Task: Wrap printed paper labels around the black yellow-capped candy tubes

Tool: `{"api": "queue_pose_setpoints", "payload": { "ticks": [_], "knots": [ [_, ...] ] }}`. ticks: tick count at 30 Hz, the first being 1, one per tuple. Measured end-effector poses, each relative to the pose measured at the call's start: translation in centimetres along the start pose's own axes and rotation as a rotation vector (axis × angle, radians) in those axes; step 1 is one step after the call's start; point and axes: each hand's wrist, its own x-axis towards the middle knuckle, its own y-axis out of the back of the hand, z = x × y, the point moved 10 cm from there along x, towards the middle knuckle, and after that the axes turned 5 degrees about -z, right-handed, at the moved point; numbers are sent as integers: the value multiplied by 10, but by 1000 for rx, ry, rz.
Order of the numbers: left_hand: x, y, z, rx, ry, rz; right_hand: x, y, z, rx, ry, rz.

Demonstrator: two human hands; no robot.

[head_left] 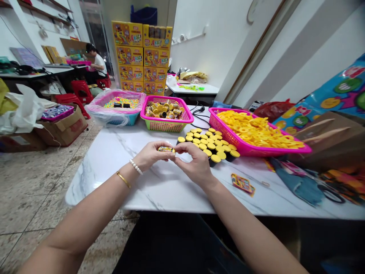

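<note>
My left hand [151,155], with a pearl bracelet and a gold bangle at its wrist, is closed round a small container [166,149] with a printed yellow label, lying sideways. My right hand [194,161] meets its right end, thumb and forefinger pinched at the label's edge. Both hands are just above the white marbled table [171,190]. Close behind my right hand stands a group of small dark tubs with yellow lids [211,145]. Printed yellow labels [243,184] lie to the right of my right hand.
A pink-and-green basket [168,125] holds small labelled containers. Left of it is a plastic-lined basin [112,118] of coloured beads. A pink basket [256,150] of yellow plastic pieces stands right. Scissors [330,193] lie at far right; printed boxes [144,57] are stacked behind; a person [98,62] sits far left.
</note>
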Motion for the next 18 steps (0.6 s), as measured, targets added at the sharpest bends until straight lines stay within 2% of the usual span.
{"api": "queue_pose_setpoints", "payload": {
  "ticks": [4, 7, 12, 15, 18],
  "knots": [
    [-3, 5, -11, -106, 151, -27, 0, 5, -5, -41, 52, 27],
    [-2, 12, -13, -107, 182, -26, -1, 8, -6, -61, 73, 47],
    [0, 11, 1, -25, 22, -10, -2, 2, 2, 60, -5, 36],
    [-1, 4, 11, 122, -72, -18, -5, -6, 14, 176, -113, -4],
    [-2, -1, 17, 173, -137, -40, -10, -10, 32, 334, -272, 9]
  ]
}}
